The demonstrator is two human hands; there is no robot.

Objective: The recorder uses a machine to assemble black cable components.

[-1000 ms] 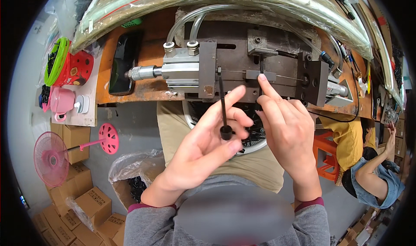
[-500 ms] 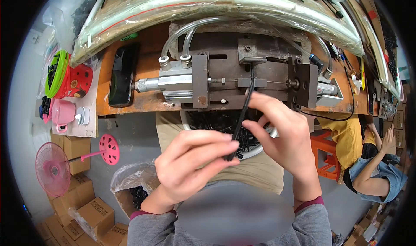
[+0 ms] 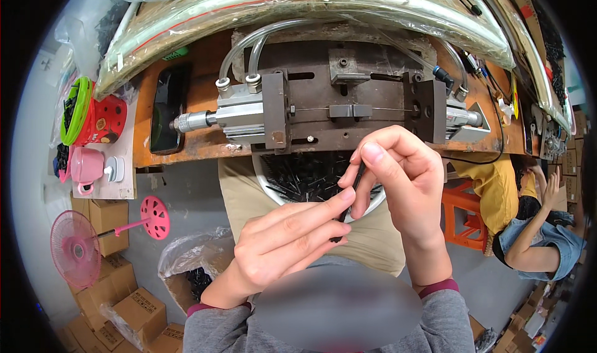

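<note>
My left hand (image 3: 289,241) reaches in from lower left, its fingertips closed on the lower part of a thin black rod (image 3: 359,176). My right hand (image 3: 404,182) pinches the upper part of that rod between thumb and fingers. The rod slants between both hands, mostly covered by fingers. Below them, a white-rimmed bowl (image 3: 271,189) at my lap holds many small black pieces (image 3: 305,179). Beyond the hands stands a dark metal fixture (image 3: 311,126). At its middle is a small grey grooved block (image 3: 350,111), with thin pins running toward it from both sides.
Air cylinders (image 3: 242,120) with clear hoses (image 3: 256,54) flank the fixture. A black phone (image 3: 168,107) lies left on the wooden bench. Further left are a red bucket (image 3: 112,120) and pink cup (image 3: 87,164). A pink fan (image 3: 76,247) and cartons (image 3: 140,309) stand below. Another person (image 3: 535,235) sits right.
The rod has come away from the fixture's block toward me. My right hand now grips it closer to my left. The nut on the left cylinder's shaft sits closer to its bracket.
</note>
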